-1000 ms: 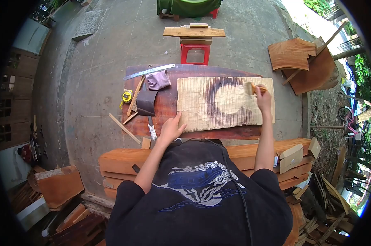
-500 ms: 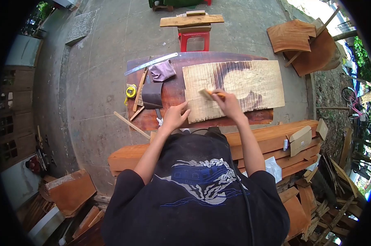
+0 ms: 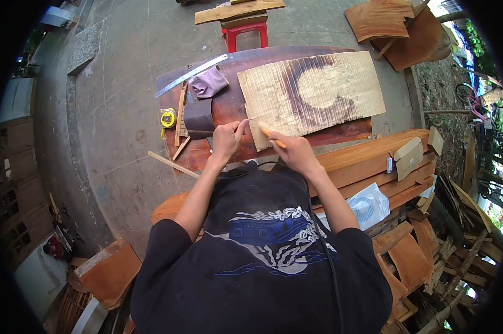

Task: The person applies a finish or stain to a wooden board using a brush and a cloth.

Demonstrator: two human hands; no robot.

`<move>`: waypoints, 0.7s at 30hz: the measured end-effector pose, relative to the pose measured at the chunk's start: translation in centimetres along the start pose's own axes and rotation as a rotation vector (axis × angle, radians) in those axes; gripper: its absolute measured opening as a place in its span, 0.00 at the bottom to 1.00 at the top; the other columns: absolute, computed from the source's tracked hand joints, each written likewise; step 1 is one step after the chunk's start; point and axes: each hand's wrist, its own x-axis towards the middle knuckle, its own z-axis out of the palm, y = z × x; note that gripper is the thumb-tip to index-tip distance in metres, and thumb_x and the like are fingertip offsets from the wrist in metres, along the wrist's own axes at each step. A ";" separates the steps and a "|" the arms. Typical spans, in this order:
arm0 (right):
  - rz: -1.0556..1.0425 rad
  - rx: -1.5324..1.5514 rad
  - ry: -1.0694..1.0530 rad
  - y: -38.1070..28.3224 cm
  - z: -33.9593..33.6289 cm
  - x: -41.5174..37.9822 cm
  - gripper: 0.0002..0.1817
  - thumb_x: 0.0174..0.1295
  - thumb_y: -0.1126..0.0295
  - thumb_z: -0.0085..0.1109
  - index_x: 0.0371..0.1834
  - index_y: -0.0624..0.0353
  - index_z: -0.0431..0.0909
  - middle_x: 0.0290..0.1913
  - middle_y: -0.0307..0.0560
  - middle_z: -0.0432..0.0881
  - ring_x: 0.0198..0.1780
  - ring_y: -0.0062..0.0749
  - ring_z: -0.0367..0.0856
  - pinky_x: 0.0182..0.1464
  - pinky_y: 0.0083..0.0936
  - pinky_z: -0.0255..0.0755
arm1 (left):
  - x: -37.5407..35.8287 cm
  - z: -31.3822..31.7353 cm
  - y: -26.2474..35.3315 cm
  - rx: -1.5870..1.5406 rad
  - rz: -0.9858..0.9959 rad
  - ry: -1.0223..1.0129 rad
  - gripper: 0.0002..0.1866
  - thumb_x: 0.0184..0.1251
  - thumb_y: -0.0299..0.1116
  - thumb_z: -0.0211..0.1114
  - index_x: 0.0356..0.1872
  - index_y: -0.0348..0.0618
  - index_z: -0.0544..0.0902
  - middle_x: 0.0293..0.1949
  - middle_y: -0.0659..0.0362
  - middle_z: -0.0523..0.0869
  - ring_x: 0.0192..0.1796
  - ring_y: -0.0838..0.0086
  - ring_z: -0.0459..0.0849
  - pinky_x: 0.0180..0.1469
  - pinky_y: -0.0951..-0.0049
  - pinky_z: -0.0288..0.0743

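A pale ridged panel (image 3: 268, 83) with a dark curved mark lies tilted on the reddish-brown table (image 3: 229, 103). My right hand (image 3: 296, 153) grips a brush (image 3: 275, 138) by its orange handle, with the bristle end over the panel's near left corner. Beside that corner is my left hand (image 3: 228, 139), its thumb stretched out toward the panel and its other fingers curled; what they hold, if anything, is hidden.
Left on the table are a metal ruler (image 3: 193, 74), a purple cloth (image 3: 208, 82), a dark sheet (image 3: 198, 118), wood strips (image 3: 180, 114) and a yellow tape measure (image 3: 167, 118). Stacked beams (image 3: 368, 153) lie near right; a red stool (image 3: 246, 37) stands beyond.
The brush in my right hand has moved left and nearer to me, to the panel's corner. My left hand's fingers have curled more. The panel looks more slanted, and the whole view has shifted.
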 end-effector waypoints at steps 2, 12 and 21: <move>0.264 -0.151 0.088 4.8 -4.7 -0.5 0.10 0.80 0.60 0.59 0.55 0.49 0.86 0.27 0.61 0.85 0.32 0.59 0.89 0.33 0.47 0.78 | -0.1 0.8 -1.0 -0.026 0.004 0.036 0.16 0.81 0.39 0.68 0.33 0.39 0.91 0.19 0.48 0.84 0.23 0.56 0.87 0.30 0.55 0.76; 0.118 -0.113 -0.038 3.5 -4.6 -2.6 0.07 0.76 0.66 0.65 0.52 0.53 0.83 0.36 0.62 0.87 0.39 0.64 0.87 0.38 0.50 0.79 | -0.2 2.7 2.0 -0.040 -0.032 -0.020 0.21 0.64 0.35 0.81 0.57 0.43 0.91 0.49 0.52 0.95 0.52 0.62 0.94 0.55 0.65 0.86; 0.523 -0.361 0.520 17.7 -21.5 -3.7 0.13 0.81 0.63 0.58 0.53 0.58 0.88 0.34 0.58 0.91 0.37 0.53 0.93 0.38 0.41 0.82 | 1.2 7.3 4.0 0.271 0.149 -0.023 0.46 0.52 0.37 0.87 0.75 0.43 0.78 0.81 0.43 0.71 0.83 0.46 0.67 0.82 0.53 0.65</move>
